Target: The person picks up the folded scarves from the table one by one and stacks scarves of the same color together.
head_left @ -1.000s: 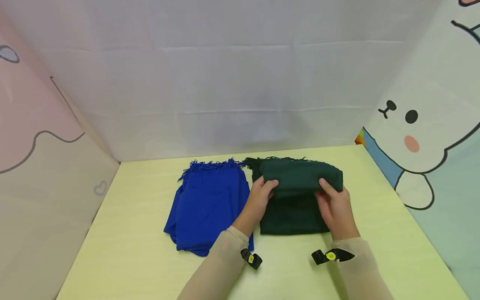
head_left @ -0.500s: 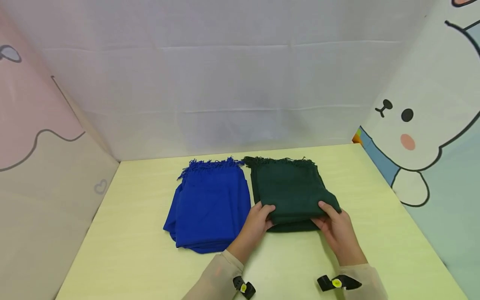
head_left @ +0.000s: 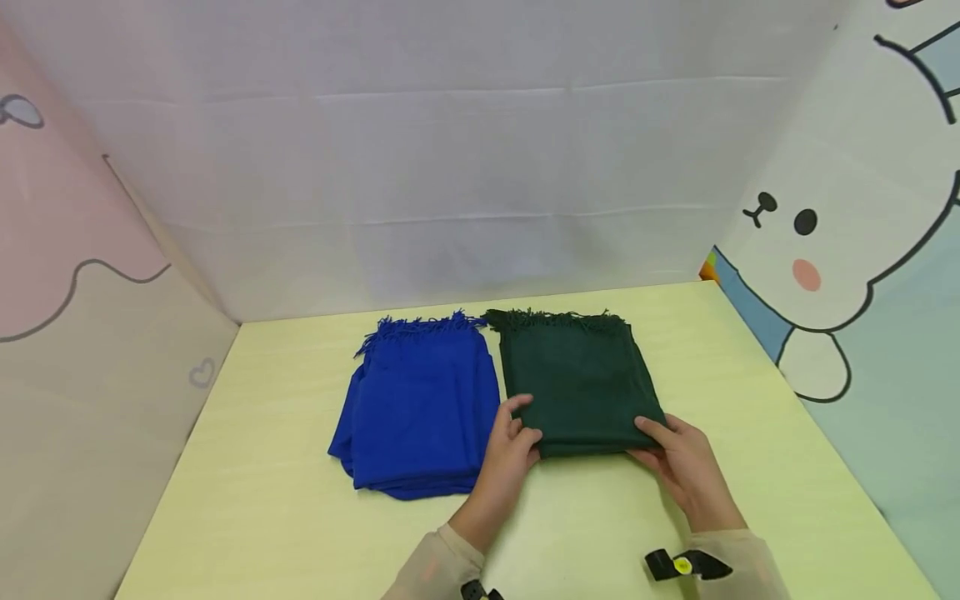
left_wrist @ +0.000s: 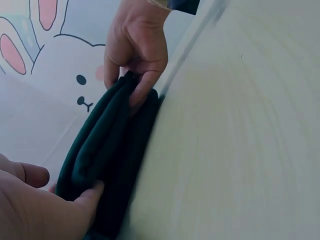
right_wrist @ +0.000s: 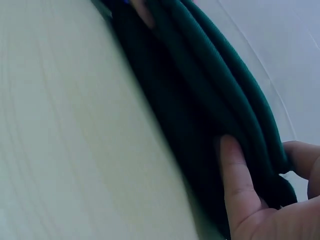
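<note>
A dark green fringed scarf [head_left: 581,379] lies folded into a flat stack, its fringe at the far end. At its near left corner, my left hand [head_left: 504,462] holds the folded edge, with one finger lifted away. My right hand [head_left: 686,467] pinches the near right corner, thumb on top and fingers underneath. In the right wrist view a finger [right_wrist: 234,167] reaches into the fold beneath the upper layers. The left wrist view shows the layered green edge [left_wrist: 107,132] between both hands. To the left lies a folded blue scarf [head_left: 416,400], untouched.
Both scarves lie on a pale yellow table [head_left: 255,467]. A white cloth backdrop [head_left: 450,167] rises behind its far edge. Printed cartoon panels flank it, with a white bear face [head_left: 840,225] on the right. A black strap [head_left: 690,565] circles the right sleeve.
Both hands have drawn the green scarf's rolled flap toward the near edge and laid it down over the lower layers. A left finger has lifted off. The blue scarf has stayed put.
</note>
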A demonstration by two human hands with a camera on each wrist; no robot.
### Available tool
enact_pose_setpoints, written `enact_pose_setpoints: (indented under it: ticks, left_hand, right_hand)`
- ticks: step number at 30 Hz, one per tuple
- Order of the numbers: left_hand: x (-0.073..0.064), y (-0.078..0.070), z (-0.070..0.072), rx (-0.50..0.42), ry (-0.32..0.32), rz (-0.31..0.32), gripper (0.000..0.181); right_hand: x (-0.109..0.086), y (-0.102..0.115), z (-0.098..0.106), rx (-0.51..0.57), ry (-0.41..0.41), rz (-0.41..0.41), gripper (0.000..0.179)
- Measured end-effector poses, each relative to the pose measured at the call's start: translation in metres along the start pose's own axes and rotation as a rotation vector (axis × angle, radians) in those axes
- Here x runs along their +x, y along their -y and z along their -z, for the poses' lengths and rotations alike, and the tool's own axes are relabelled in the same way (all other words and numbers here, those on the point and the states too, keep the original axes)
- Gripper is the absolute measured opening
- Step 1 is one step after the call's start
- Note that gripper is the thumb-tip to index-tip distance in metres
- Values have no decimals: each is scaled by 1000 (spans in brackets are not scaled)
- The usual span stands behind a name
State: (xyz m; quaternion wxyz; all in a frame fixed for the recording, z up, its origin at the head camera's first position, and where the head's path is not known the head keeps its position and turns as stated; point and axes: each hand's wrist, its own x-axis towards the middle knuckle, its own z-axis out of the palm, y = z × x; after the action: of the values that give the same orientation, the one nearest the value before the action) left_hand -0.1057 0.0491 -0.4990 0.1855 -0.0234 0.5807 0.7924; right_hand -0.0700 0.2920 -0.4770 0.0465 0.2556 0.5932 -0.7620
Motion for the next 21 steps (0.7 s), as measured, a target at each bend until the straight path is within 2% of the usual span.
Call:
enact_pose_setpoints:
  ticks: [2,4,8,12,16,21]
  left_hand:
    - [-2,1,1,52,11,-3,41]
    - [-5,2,2,74,28,12,35]
    - [-5,6,4,-20,61,79,39]
    - [-2,9,7,-97,83,117,41]
    - [-1,9,9,-95,99,130,42]
    - [-4,4,12,-59,114,132,41]
  right_hand:
    - [1,-1,1,-32,3,1,68]
    - [2,-4,3,-57,14,-3,69]
    - [6,-11,6,-77,20,-25,70]
    - [11,-16,6,-83,-14,-27,67]
    - [12,-17,5,-97,-28,-24,67]
    - [9,-13,4,-111,13,-15,66]
